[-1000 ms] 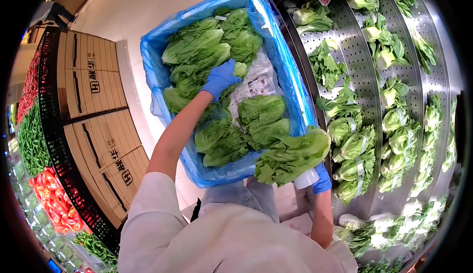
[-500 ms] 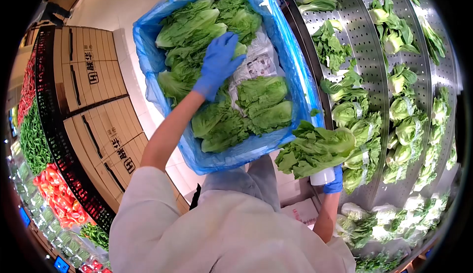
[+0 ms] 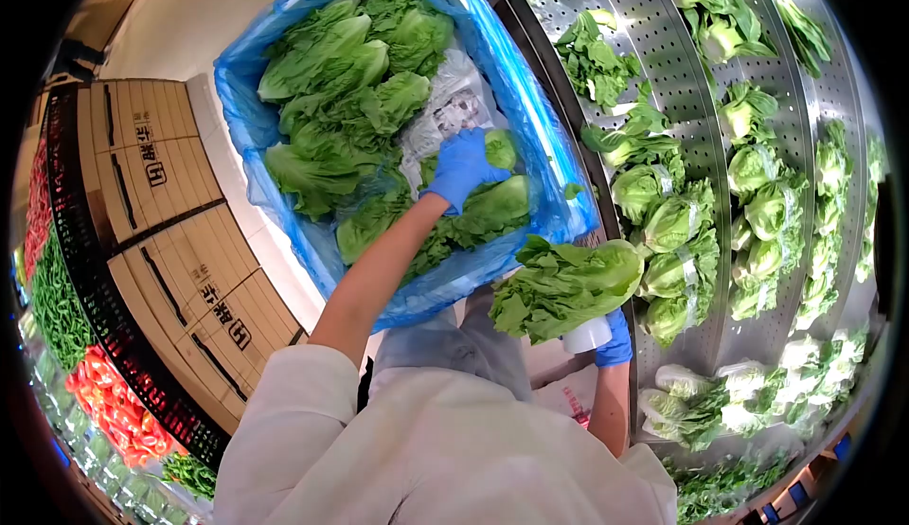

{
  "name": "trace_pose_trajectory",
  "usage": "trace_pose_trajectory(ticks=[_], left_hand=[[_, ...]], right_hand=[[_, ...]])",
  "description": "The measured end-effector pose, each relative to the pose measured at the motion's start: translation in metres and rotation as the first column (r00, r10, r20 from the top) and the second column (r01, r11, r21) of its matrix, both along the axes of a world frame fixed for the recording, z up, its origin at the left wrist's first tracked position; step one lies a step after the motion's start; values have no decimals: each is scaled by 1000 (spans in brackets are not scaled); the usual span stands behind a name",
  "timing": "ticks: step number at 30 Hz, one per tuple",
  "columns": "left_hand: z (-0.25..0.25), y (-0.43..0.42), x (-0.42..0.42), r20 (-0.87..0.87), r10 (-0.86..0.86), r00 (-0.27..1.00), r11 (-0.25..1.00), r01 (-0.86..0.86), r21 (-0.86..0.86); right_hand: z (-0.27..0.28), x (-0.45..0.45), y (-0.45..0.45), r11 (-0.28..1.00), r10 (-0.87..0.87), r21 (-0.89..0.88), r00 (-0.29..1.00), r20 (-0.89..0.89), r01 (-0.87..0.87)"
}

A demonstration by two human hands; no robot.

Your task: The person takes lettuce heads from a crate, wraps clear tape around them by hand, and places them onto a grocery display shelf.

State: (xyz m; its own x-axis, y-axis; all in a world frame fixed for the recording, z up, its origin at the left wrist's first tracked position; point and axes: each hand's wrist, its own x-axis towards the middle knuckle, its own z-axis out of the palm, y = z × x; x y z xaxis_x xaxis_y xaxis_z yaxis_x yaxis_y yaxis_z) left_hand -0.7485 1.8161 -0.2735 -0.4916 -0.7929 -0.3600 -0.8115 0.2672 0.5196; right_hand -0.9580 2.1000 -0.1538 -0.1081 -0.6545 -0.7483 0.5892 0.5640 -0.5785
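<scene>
My left hand (image 3: 462,171), in a blue glove, rests on the green lettuce (image 3: 502,201) at the near right of a blue-lined crate (image 3: 559,165). Its fingers and thumb are spread, with a pale lettuce end showing between them. Outside the crate, my right hand (image 3: 615,339), also blue-gloved, holds a leafy head of lettuce (image 3: 578,284) and a white cylindrical piece (image 3: 587,336), perhaps a tape roll. Most of the right fingers are hidden behind these. More lettuce heads (image 3: 322,61) fill the crate's left side, beside crumpled clear plastic (image 3: 453,99).
Perforated metal shelves (image 3: 668,61) on the right carry bok choy (image 3: 720,37) and banded lettuce (image 3: 674,274). Brown cartons (image 3: 208,288) stand to the left, beside a black-edged display of red peppers (image 3: 118,411) and green chillies (image 3: 64,288). A white box (image 3: 568,397) sits low near my right arm.
My left hand has moved from the crate's far middle lettuce toward the near right heads. The right hand still holds the lettuce and white piece. The view has shifted slightly.
</scene>
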Motion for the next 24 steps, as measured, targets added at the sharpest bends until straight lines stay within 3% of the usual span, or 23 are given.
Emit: trace_pose_trajectory(ticks=[2,5,7,8,10,11,12,13,14,15,17,18,20,21,23,24], left_hand=[[-1,4,-1,42,-11,999,1000,11,3],[18,15,7,-34,7,999,996,-10,-93],[23,19,17,-207,164,964,986,-158,45],[24,16,23,-208,160,965,987,-154,46],[30,11,30,-21,208,978,968,-209,-142],[32,14,28,-21,208,978,968,-209,-138],[35,16,24,-72,98,993,902,-119,-415],[36,21,19,-88,-23,996,751,-41,-659],[32,31,11,-188,-145,971,795,1,-606],[31,41,1,-187,-141,972,796,0,-605],[29,55,-18,11,-255,967,961,255,-105],[22,58,-24,9,-253,967,962,253,-106],[5,64,-32,-155,-83,984,996,87,14],[4,67,-30,-158,-78,984,997,81,15],[5,73,-23,-153,-195,969,956,152,-252],[7,73,-20,-149,-197,969,953,154,-259]], right_hand=[[-6,-3,12,999,-38,16,999,20,37],[7,2,8,998,-67,8,998,19,67],[11,3,11,998,-64,-15,998,12,64],[8,1,15,997,-72,3,997,32,72],[3,-3,24,996,-86,28,995,50,85],[1,-4,28,995,-93,48,995,45,91],[-2,-5,30,993,-99,66,994,41,96],[-7,-7,33,993,-97,69,994,41,94],[-12,-8,37,992,-99,80,993,59,94],[-14,-8,39,992,-100,89,992,77,93],[-15,-6,36,992,-105,77,989,102,98],[-15,-5,35,992,-114,65,986,122,107],[-20,-6,41,992,-119,66,983,139,110],[-20,-6,41,991,-123,63,979,163,114],[-19,-9,36,994,-76,86,985,152,64],[-16,-7,30,994,-46,109,989,141,31]])
